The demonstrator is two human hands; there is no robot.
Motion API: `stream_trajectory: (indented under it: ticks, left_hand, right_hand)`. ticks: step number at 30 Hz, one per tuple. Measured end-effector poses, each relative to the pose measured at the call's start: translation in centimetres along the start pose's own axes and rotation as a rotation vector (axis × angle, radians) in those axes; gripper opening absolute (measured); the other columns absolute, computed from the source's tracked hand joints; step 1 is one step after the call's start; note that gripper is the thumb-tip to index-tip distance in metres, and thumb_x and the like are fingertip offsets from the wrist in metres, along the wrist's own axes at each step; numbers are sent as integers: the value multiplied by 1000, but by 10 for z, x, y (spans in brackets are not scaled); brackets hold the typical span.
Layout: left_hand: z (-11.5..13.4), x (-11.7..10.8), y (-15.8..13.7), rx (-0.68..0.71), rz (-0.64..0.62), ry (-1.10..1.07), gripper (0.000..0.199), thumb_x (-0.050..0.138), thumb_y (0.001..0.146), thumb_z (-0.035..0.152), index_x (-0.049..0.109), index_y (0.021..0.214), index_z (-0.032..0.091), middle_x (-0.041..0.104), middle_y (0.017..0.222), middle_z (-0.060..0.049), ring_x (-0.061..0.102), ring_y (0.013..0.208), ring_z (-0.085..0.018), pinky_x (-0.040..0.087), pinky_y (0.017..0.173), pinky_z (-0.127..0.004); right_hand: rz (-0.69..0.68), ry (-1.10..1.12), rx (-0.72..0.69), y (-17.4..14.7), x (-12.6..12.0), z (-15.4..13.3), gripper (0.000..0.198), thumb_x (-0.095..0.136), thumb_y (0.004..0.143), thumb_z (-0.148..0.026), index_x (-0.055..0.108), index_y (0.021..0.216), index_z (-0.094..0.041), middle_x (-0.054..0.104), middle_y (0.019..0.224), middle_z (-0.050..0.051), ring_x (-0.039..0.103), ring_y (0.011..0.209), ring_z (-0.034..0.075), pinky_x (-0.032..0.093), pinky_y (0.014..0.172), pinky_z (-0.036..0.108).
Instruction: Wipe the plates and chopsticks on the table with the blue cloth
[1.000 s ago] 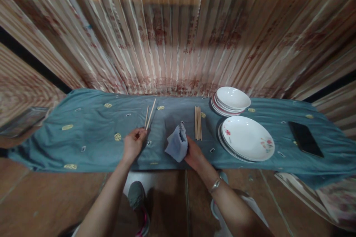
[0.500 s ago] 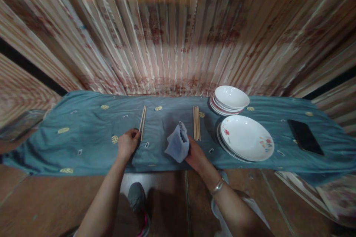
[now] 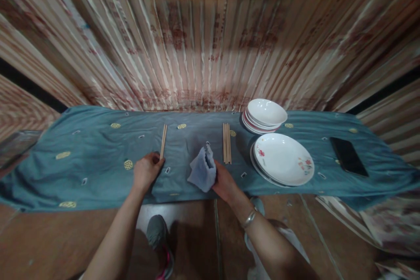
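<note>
My left hand (image 3: 147, 171) is closed in a pinch at the near end of a pair of wooden chopsticks (image 3: 163, 141), whose far ends point towards the curtain. My right hand (image 3: 224, 183), a silvery bracelet on its wrist, grips a folded grey-blue cloth (image 3: 202, 172) above the table. Part of the right fingers is hidden behind the cloth. Just beyond that hand lies a row of several more wooden chopsticks (image 3: 227, 143), side by side on the green patterned tablecloth (image 3: 105, 153).
To the right stand stacked white plates with flowers (image 3: 284, 159) and, behind them, stacked white bowls (image 3: 267, 113). A black phone (image 3: 348, 156) lies farther right. A striped curtain (image 3: 197, 43) hangs along the table's back edge. My shoe (image 3: 157, 231) shows on the floor below.
The left fingers have taken hold of the chopstick pair, and the two sticks now lie closer together. The cloth stays in my right hand. The whole view has shifted slightly.
</note>
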State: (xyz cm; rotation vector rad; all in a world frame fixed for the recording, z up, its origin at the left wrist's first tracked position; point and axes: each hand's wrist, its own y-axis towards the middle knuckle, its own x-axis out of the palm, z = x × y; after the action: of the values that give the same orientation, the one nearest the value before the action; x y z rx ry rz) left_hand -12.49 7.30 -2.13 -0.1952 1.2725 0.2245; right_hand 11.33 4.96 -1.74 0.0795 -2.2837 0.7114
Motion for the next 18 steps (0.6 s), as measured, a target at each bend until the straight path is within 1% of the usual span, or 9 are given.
stream_trajectory:
  ticks: [5,10,14,16,18]
  left_hand:
    - [1,-1,-5,35,-9,-46,24,55,78,40,68,83,21,74,80,-6,69,78,-24,42,62,-27]
    - [9,1,-13,91,-18,5,21,52,80,38,67,81,23,73,78,-5,67,74,-22,39,60,-26]
    - [17,3,-18,173,-8,55,22,49,83,35,66,85,22,72,88,-7,67,76,-22,40,63,-26]
    - [17,3,-18,186,-7,56,23,48,83,35,66,86,21,72,91,-8,66,77,-22,40,64,-27]
    - [15,4,-17,180,3,31,23,48,83,35,66,84,21,71,89,-8,66,76,-22,40,64,-26]
  right_hand:
    - [15,9,1,0,0,-1,23,70,65,-44,65,74,-23,73,76,0,65,99,22,50,88,34]
    - [-2,-20,-13,-4,2,-4,22,69,65,-43,65,73,-23,74,82,3,64,101,22,51,87,34]
    - [12,-16,-32,-4,3,-3,24,69,63,-45,65,74,-24,73,74,1,65,98,23,51,87,34]
    - [23,-21,-24,-4,3,-4,25,70,61,-46,65,73,-25,71,69,0,66,94,23,51,86,35]
    - [26,-31,-17,-5,3,-5,24,70,62,-46,65,73,-25,71,67,-1,67,92,23,51,86,34]
